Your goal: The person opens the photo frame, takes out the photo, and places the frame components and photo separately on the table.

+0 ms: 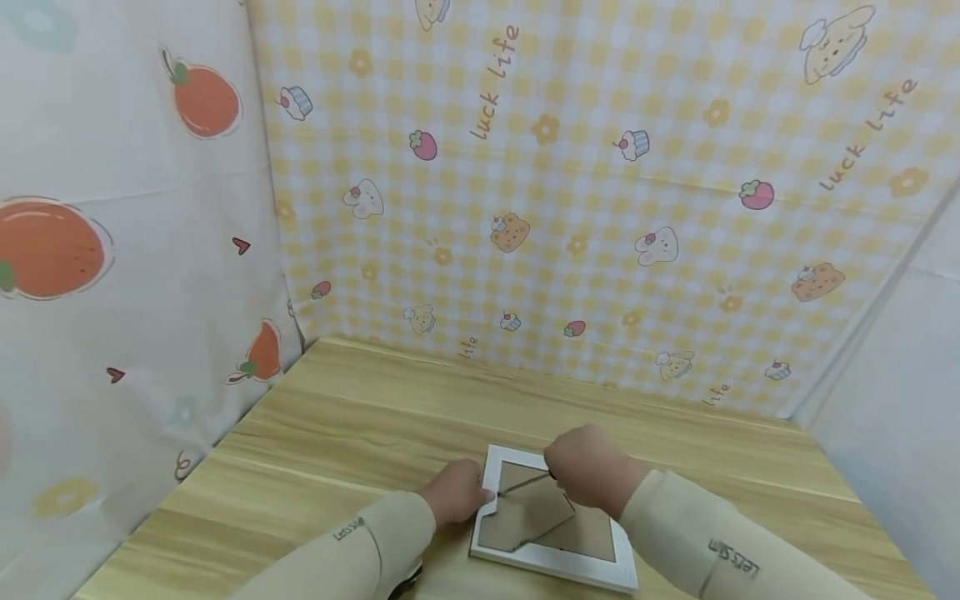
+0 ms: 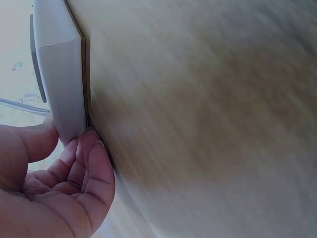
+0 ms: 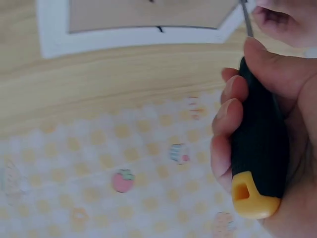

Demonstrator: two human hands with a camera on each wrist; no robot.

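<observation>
A white picture frame (image 1: pixel 555 567) lies on the table with its brown backing board (image 1: pixel 536 500) facing up. My left hand (image 1: pixel 456 490) holds the frame's left edge; in the left wrist view, thumb and curled fingers pinch the white rim (image 2: pixel 62 89). My right hand (image 1: pixel 588 467) is above the far part of the frame, gripping a screwdriver (image 3: pixel 260 134) with a black and yellow handle. Its thin metal shaft runs across the backing towards the left rim, near my left hand. The exact contact of its tip cannot be made out.
The wood-grain table (image 1: pixel 360 425) spreads around the frame. A yellow checked cloth (image 1: pixel 570 183) hangs behind it, and a white printed cloth (image 1: pixel 142 200) hangs at the left. Under my left sleeve a small dark object (image 1: pixel 406 583) shows partly.
</observation>
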